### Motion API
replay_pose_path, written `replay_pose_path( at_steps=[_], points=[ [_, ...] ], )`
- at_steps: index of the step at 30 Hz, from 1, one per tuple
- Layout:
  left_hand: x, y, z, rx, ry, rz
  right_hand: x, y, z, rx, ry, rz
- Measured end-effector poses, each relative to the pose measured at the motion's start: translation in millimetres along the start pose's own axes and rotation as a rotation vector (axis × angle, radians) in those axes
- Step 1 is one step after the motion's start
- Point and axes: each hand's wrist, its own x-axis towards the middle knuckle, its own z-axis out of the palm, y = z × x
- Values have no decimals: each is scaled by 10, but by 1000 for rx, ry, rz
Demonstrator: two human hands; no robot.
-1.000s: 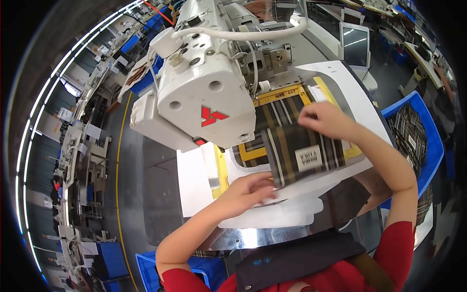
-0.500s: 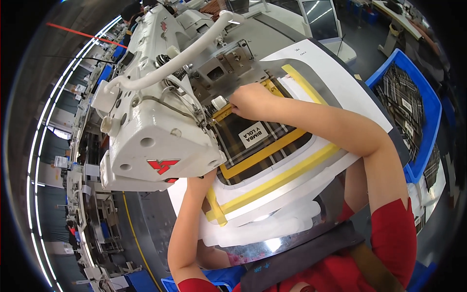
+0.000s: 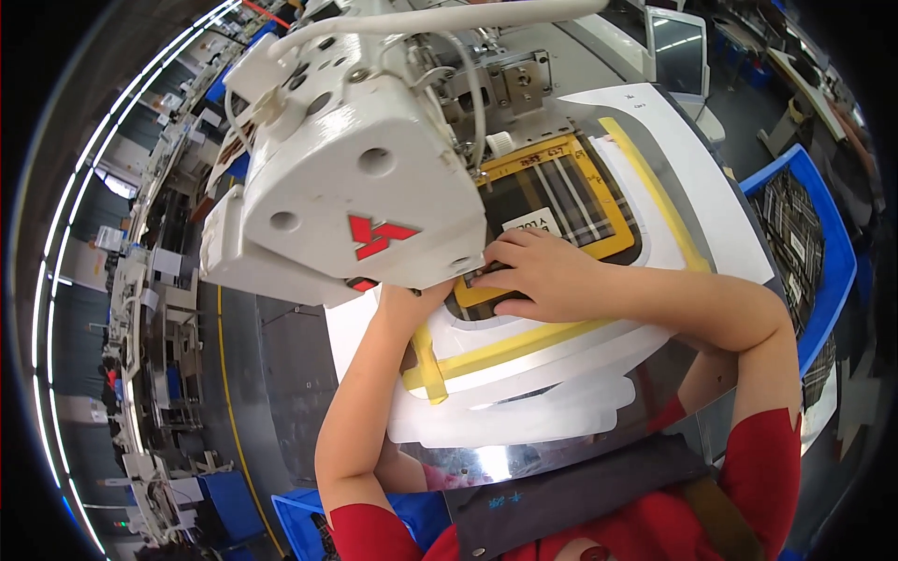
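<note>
A dark plaid fabric piece (image 3: pixel 577 201) lies framed by a yellow clamp frame (image 3: pixel 608 245) under the white sewing machine head (image 3: pixel 374 178). A white label (image 3: pixel 531 222) rests on the plaid. My right hand (image 3: pixel 552 280) lies on the near left part of the frame and fabric, fingers spread and partly covering the label's near edge. Beside it, at the frame's near left corner, is my left hand (image 3: pixel 412 304), its fingers largely hidden by the machine head and not clear enough to read.
A white template sheet edged with yellow tape (image 3: pixel 524 344) surrounds the frame. To the right stands a blue bin (image 3: pixel 823 290) of plaid pieces, and another blue bin (image 3: pixel 304 514) sits low at the left. A screen (image 3: pixel 680 47) rises at the back.
My right hand has come from the frame's far left edge near the machine toward me, down to the near left corner by my left hand. The view has shifted too.
</note>
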Motion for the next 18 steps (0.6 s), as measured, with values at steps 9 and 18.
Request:
replay_pose_path(
  at_steps=[9, 18],
  points=[
    [55, 98, -60, 114, -57, -20, -11, 9, -37, 53, 0, 57],
    [32, -37, -10, -114, 24, 139, -13, -34, -122, 48, -23, 138]
  ],
)
